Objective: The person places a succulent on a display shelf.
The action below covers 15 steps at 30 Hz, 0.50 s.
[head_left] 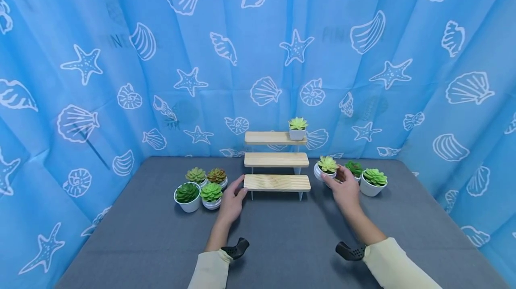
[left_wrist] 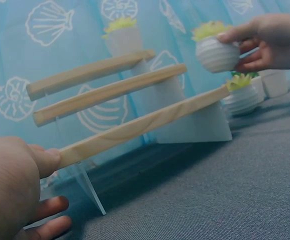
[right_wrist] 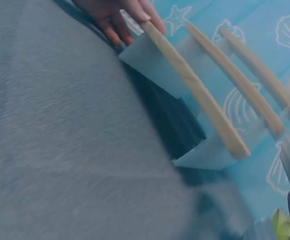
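Note:
A three-step wooden display stand (head_left: 277, 183) rises in the middle of the table. My left hand (head_left: 231, 201) is at the left end of its lowest step, pinching the corner between thumb and index finger; the other fingers (left_wrist: 50, 227) hang loose below the step. In my right hand (head_left: 346, 189) is a white ribbed pot with a pale green succulent (head_left: 327, 166), held upright by thumb and fingers in the air right of the stand. A square white pot with a yellow-green succulent (head_left: 298, 129) stands at the right end of the top step.
Several potted succulents (head_left: 187, 197) are grouped left of my left hand. On the right, beyond my right hand, stand a white pot with a green succulent (head_left: 373, 182) and a darker green one (head_left: 354, 169). A blue shell-patterned curtain (head_left: 258, 56) hangs behind the grey-covered table (head_left: 282, 244).

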Each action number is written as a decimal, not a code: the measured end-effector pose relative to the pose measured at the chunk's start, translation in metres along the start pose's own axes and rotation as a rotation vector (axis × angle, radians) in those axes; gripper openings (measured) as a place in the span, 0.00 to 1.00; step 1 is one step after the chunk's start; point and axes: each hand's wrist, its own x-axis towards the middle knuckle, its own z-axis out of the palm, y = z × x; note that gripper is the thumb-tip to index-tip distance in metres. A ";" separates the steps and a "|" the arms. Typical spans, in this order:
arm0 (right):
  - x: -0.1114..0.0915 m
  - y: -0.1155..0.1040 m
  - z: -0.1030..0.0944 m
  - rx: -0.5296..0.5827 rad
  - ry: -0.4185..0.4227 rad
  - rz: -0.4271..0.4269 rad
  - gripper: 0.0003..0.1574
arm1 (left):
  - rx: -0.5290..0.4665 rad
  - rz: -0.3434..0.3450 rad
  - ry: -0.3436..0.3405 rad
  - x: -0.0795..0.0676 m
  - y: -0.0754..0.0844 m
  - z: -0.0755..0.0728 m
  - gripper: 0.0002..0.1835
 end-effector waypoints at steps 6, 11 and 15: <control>0.010 -0.014 0.011 0.042 0.021 -0.032 0.38 | -0.004 -0.020 0.004 0.001 0.000 0.000 0.24; 0.014 -0.025 0.016 0.059 0.011 -0.040 0.39 | 0.001 -0.029 0.004 0.000 0.000 0.001 0.24; 0.019 -0.030 0.021 0.053 0.011 -0.045 0.39 | 0.000 -0.032 0.006 0.000 0.001 0.001 0.24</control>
